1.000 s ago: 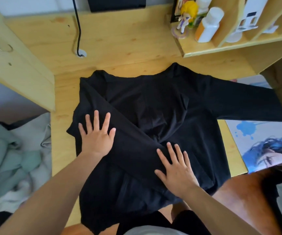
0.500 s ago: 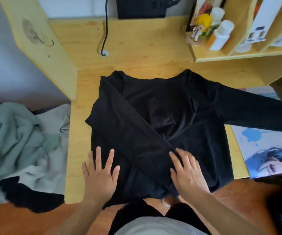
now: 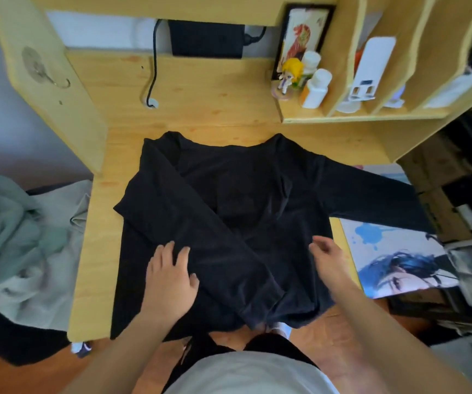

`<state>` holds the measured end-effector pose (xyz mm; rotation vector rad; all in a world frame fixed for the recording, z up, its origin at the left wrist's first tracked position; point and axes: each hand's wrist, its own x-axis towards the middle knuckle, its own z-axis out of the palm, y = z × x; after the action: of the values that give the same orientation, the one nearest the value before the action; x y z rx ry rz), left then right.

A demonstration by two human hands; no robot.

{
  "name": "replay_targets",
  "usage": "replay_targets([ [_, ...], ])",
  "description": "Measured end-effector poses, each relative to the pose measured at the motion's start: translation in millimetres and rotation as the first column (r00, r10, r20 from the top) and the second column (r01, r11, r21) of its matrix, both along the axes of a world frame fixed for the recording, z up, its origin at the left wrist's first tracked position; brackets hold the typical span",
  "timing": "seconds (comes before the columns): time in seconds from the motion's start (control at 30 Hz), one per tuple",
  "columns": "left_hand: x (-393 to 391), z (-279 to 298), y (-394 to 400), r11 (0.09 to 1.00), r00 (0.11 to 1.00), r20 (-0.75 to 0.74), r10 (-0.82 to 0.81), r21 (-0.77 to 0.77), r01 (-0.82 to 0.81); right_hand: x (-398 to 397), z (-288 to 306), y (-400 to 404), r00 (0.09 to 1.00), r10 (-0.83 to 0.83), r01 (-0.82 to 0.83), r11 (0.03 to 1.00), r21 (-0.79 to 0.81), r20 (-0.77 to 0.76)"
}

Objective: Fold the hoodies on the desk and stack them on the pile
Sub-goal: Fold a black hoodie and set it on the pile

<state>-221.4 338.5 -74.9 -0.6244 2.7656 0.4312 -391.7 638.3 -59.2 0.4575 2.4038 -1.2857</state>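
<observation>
So the hoodie (image 3: pixel 229 223) lies flat on the table (image 3: pixel 200 109), one sleeve already folded diagonally across the body, the other trailing off to the right over a poster (image 3: pixel 394 263). Both hands have slid down toward the hem since a second ago. The left hand (image 3: pixel 169 277) presses flat on the folded sleeve, fingers out. The right hand (image 3: pixel 328 257) has come off the cloth, I think; it's blurry, fingers loose, holding nothing. Probably heading for that right sleeve. Clothes heap (image 3: pixel 15 237) sits left.
</observation>
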Motion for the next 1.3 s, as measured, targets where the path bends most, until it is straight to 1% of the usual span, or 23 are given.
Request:
replay_targets([
  [0.03, -11, 4, 19, 0.997, 0.996, -0.053, -0.070, 0.031, 0.071, -15, 5, 15, 0.992, -0.128, 0.130, 0.987, -0.090, 0.021],
  [0.1, -33, 6, 57, 0.979, 0.976, -0.116, -0.185, 0.071, 0.194, -42, 14, 47, 0.950, -0.301, 0.313, 0.915, -0.254, 0.089],
  [0.2, -63, 4, 111, 0.956, 0.960, -0.092, -0.263, 0.105, 0.272, -80, 16, 104, 0.882, -0.443, 0.469, 0.796, -0.382, 0.161],
  [0.3, -87, -6, 160, 0.960, 0.965, 0.001, -0.261, 0.107, 0.260, -123, 7, 166, 0.805, -0.518, 0.587, 0.630, -0.508, 0.289],
  [0.4, -101, -16, 201, 0.975, 0.964, 0.197, -0.181, 0.162, 0.150, -162, -2, 223, 0.688, -0.581, 0.717, 0.451, -0.532, 0.435],
  [0.47, -107, -17, 216, 0.984, 0.946, 0.297, -0.130, 0.154, 0.086, -184, -4, 250, 0.632, -0.592, 0.763, 0.359, -0.538, 0.501],
  [0.53, -113, -15, 221, 0.989, 0.938, 0.332, -0.100, 0.138, 0.057, -206, -10, 270, 0.587, -0.596, 0.791, 0.280, -0.543, 0.548],
  [0.6, -120, -11, 222, 0.986, 0.935, 0.349, -0.055, 0.167, -0.004, -225, -16, 280, 0.548, -0.590, 0.813, 0.207, -0.544, 0.594],
  [0.63, -122, -9, 222, 0.983, 0.931, 0.363, -0.040, 0.182, -0.029, -233, -16, 280, 0.537, -0.580, 0.820, 0.191, -0.539, 0.612],
  [0.8, -128, -4, 226, 0.969, 0.908, 0.417, 0.025, 0.212, -0.125, -252, -13, 283, 0.529, -0.548, 0.813, 0.108, -0.572, 0.648],
  [0.83, -130, -3, 227, 0.961, 0.910, 0.412, 0.047, 0.229, -0.154, -252, -9, 283, 0.547, -0.538, 0.797, 0.100, -0.596, 0.641],
  [0.87, -132, 0, 228, 0.939, 0.915, 0.394, 0.087, 0.273, -0.207, -252, -3, 281, 0.593, -0.530, 0.765, 0.136, -0.630, 0.606],
  [0.93, -136, 12, 230, 0.819, 0.913, 0.324, 0.248, 0.433, -0.377, -247, 12, 271, 0.709, -0.538, 0.665, 0.296, -0.685, 0.456],
  [1.0, -134, 31, 232, 0.617, 0.864, 0.234, 0.446, 0.619, -0.486, -239, 34, 251, 0.784, -0.566, 0.563, 0.474, -0.677, 0.256],
  [1.03, -132, 44, 231, 0.505, 0.823, 0.203, 0.530, 0.705, -0.499, -231, 47, 238, 0.814, -0.567, 0.507, 0.582, -0.635, 0.130],
  [1.07, -129, 55, 228, 0.384, 0.776, 0.193, 0.601, 0.781, -0.492, -221, 60, 225, 0.855, -0.518, 0.425, 0.712, -0.559, -0.010],
  [1.1, -123, 66, 222, 0.265, 0.732, 0.196, 0.653, 0.846, -0.463, -207, 74, 208, 0.901, -0.413, 0.315, 0.830, -0.460, -0.129],
  [1.13, -117, 76, 214, 0.156, 0.687, 0.206, 0.697, 0.892, -0.425, -192, 83, 191, 0.939, -0.259, 0.165, 0.916, -0.365, -0.224],
  [1.17, -109, 85, 204, 0.063, 0.640, 0.214, 0.738, 0.923, -0.380, -170, 89, 172, 0.953, -0.068, -0.017, 0.960, -0.278, -0.294],
  [1.2, -99, 92, 193, -0.018, 0.590, 0.223, 0.776, 0.943, -0.333, -146, 91, 152, 0.926, 0.150, -0.213, 0.966, -0.149, -0.346],
  [1.23, -88, 95, 180, -0.095, 0.528, 0.242, 0.814, 0.952, -0.289, -121, 84, 133, 0.827, 0.390, -0.408, 0.912, 0.046, -0.404],
  [1.27, -76, 97, 168, -0.170, 0.465, 0.272, 0.842, 0.953, -0.250, -98, 69, 117, 0.639, 0.615, -0.560, 0.784, 0.269, -0.462],
  [1.3, -63, 95, 158, -0.236, 0.409, 0.311, 0.858, 0.946, -0.224, -74, 47, 104, 0.404, 0.771, -0.646, 0.621, 0.444, -0.492],
])
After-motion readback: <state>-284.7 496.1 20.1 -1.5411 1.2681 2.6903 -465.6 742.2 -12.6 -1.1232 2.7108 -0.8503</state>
